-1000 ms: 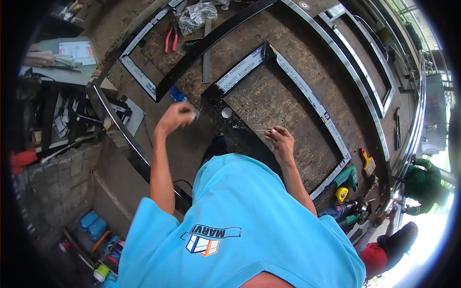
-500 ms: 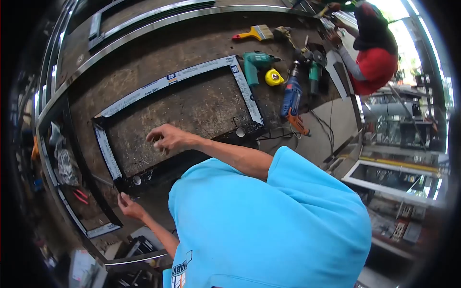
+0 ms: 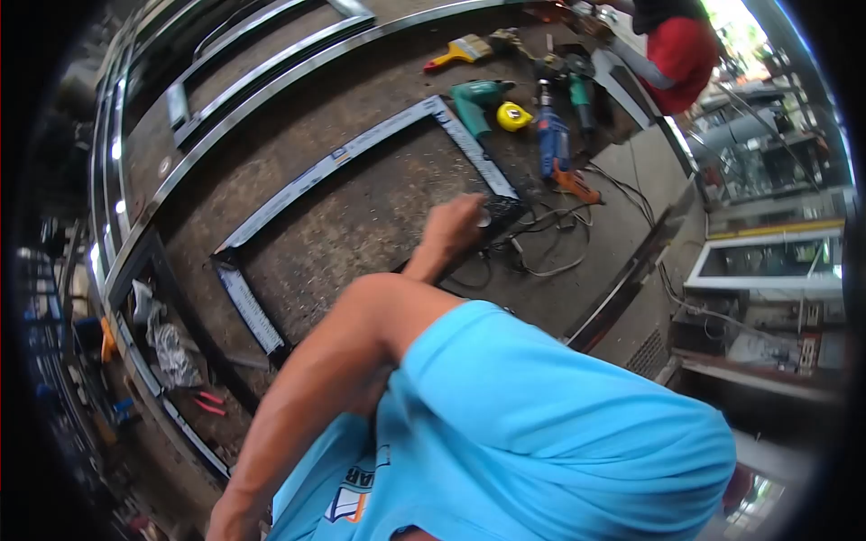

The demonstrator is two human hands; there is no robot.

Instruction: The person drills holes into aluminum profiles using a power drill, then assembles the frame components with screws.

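A rectangular black metal frame (image 3: 298, 191), with printed protective film along its strips, lies on the brown worktable (image 3: 361, 212). My left hand (image 3: 456, 221) passes under my right arm to the frame's near right corner. Its fingers are curled down beside a small round pale spot (image 3: 484, 219); whatever is in them is hidden. My right arm crosses over the left and reaches down to the lower left. Only part of my right hand (image 3: 230, 518) shows at the bottom edge, its fingers out of sight.
Beyond the frame lie a green drill (image 3: 474, 104), yellow tape measure (image 3: 513, 116), blue drill (image 3: 552, 144) and paintbrush (image 3: 460, 51). Cables (image 3: 564, 261) trail at right. Red-handled pliers (image 3: 209, 402) lie at left. A person in red (image 3: 681, 59) works at the upper right.
My left hand has gone from the frame's near left corner to its near right corner. My right hand has left the frame's middle for the lower left, so the arms now cross. The view has turned.
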